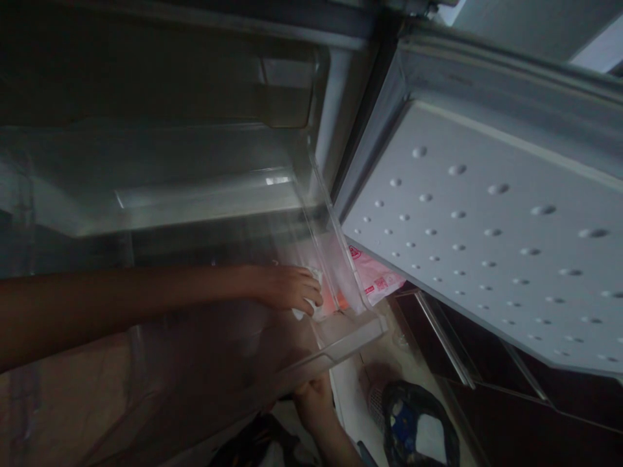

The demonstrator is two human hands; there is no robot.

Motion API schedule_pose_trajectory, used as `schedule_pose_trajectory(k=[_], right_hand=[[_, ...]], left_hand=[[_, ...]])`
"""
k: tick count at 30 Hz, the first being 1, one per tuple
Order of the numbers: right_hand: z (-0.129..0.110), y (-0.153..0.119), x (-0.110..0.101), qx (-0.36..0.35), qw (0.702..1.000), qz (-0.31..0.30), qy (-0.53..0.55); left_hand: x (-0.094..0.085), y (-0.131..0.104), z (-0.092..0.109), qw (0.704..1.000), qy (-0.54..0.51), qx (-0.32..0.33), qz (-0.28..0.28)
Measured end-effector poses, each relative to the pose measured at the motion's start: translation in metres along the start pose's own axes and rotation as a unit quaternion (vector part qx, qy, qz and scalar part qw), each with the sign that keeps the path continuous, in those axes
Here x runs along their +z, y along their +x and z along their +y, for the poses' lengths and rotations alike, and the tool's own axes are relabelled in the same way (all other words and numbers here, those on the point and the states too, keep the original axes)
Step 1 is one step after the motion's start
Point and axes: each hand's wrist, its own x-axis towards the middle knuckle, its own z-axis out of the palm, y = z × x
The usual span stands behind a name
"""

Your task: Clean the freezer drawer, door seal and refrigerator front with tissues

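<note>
A large clear plastic drawer [353, 337] stretches across the left and middle of the view, pulled out of a white-lined fridge. My left hand [292, 290] reaches in from the left edge and presses a crumpled white cloth [316, 279] against the inside of the drawer near its right end. Its fingers curl over the cloth. Below the drawer's front rim, my right hand [311, 389] comes up from the bottom and grips the rim; its fingertips are partly hidden by the plastic.
An open white door [467, 253] with rows of round bumps fills the right side. A pink printed bag [372, 275] lies beyond the drawer's end. On the floor stands a black-lined bin [450, 438] with blue and white items. Dark cabinets [491, 402] are at the lower right.
</note>
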Motion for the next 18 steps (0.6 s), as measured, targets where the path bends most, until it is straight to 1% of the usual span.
schedule_pose_trajectory(k=[2, 5, 8, 10, 12, 13, 15, 18], right_hand=[[0.001, 0.000, -0.001, 0.005, 1.000, 0.003, 0.003], [0.006, 0.000, -0.002, 0.007, 1.000, 0.000, 0.007], [0.010, -0.003, -0.002, 0.013, 1.000, 0.009, 0.007], [0.014, -0.004, -0.003, 0.018, 1.000, 0.022, 0.005], [0.016, -0.004, -0.005, 0.016, 1.000, 0.026, 0.005], [0.017, -0.004, -0.005, 0.010, 1.000, 0.026, 0.003], [0.017, -0.002, -0.005, -0.008, 0.999, 0.034, -0.001], [0.016, 0.000, -0.004, -0.017, 0.999, 0.036, -0.001]], left_hand=[[-0.003, -0.004, 0.000, 1.000, 0.007, 0.003, 0.006], [-0.007, -0.010, 0.002, 1.000, -0.004, -0.010, 0.011], [-0.011, -0.018, 0.005, 0.999, -0.024, -0.034, 0.013], [-0.014, -0.026, 0.008, 0.998, -0.036, -0.060, 0.000], [-0.020, -0.034, 0.010, 0.993, -0.053, -0.106, -0.008], [-0.025, -0.039, 0.012, 0.989, -0.065, -0.134, -0.001], [-0.037, -0.049, 0.016, 0.975, -0.099, -0.195, 0.027], [-0.059, -0.063, 0.028, 0.944, -0.153, -0.287, 0.061]])
